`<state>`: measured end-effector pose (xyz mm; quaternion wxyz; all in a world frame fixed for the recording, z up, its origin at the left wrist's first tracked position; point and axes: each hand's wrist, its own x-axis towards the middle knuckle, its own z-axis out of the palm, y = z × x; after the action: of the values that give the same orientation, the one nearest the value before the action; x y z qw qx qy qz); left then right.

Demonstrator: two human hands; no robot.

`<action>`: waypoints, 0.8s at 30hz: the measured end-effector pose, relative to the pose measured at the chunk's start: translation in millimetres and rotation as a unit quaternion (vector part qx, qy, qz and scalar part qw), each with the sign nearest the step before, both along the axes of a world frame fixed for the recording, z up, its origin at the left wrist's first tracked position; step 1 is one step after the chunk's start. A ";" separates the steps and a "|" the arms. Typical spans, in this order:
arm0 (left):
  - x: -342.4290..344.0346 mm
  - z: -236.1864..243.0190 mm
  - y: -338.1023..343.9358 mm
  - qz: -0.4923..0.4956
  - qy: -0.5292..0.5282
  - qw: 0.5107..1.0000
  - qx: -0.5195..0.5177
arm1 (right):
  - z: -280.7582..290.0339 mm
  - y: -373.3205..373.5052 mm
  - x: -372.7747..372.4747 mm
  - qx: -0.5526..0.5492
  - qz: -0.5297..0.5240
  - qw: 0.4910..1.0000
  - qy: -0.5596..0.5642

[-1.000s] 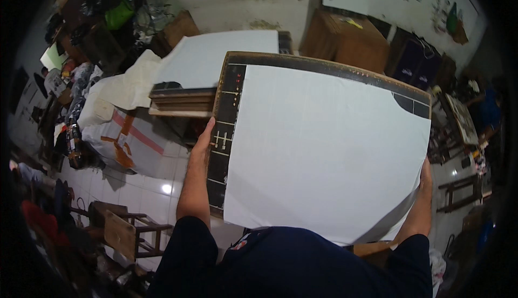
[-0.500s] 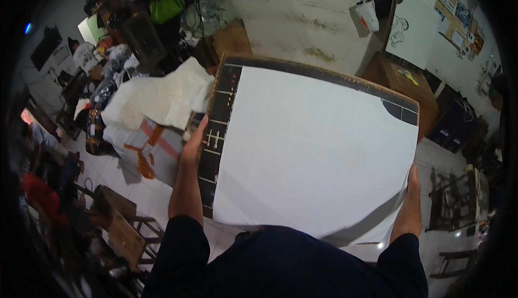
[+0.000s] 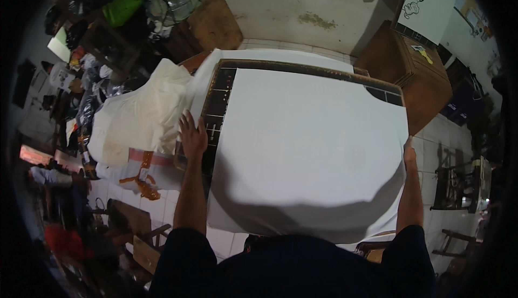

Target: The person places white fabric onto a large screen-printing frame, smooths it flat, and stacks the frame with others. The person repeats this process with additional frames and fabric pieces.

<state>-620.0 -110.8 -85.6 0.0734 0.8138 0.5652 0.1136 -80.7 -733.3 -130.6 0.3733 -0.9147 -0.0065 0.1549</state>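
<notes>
A large dark board [image 3: 218,98] with pale grid lines and a brown rim lies flat in front of me. A white fabric sheet [image 3: 313,141] covers most of it, leaving a strip at the left and the far right corner bare. My left hand [image 3: 192,136] is at the board's left edge, its fingers spread and nothing in them. At the right edge, my right hand [image 3: 410,153] grips the board, its fingers partly hidden. Beneath and beyond the board shows another white cloth [image 3: 280,56].
Left of the board lies a cream cloth heap [image 3: 145,109] above a taped package [image 3: 141,174]. A brown wooden cabinet [image 3: 423,77] stands at the far right. Wooden stools [image 3: 456,182] are on the right-hand floor; bags and clutter [image 3: 100,87] crowd the left.
The board has come down, and white cloth now shows around its far side. My left hand has let go of the edge and spread its fingers. The right hand stays at its edge.
</notes>
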 end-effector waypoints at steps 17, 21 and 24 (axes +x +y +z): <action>-270.9 -67.1 -114.1 0.154 -0.508 0.840 0.109 | 17.1 174.1 -241.8 -0.195 0.441 0.720 -0.498; -524.1 -241.2 -236.1 0.570 -0.499 0.648 -0.080 | 16.6 229.6 -384.9 -0.174 0.444 0.796 -0.373; -683.7 -342.7 -351.4 0.688 -0.510 0.494 -0.149 | 25.7 234.1 -385.1 -0.133 0.473 0.792 -0.363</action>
<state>-1303.7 -462.2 -428.3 0.3678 -0.0553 0.8187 0.4375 -465.8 -499.2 -104.9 0.0981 -0.8271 -0.5526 -0.0315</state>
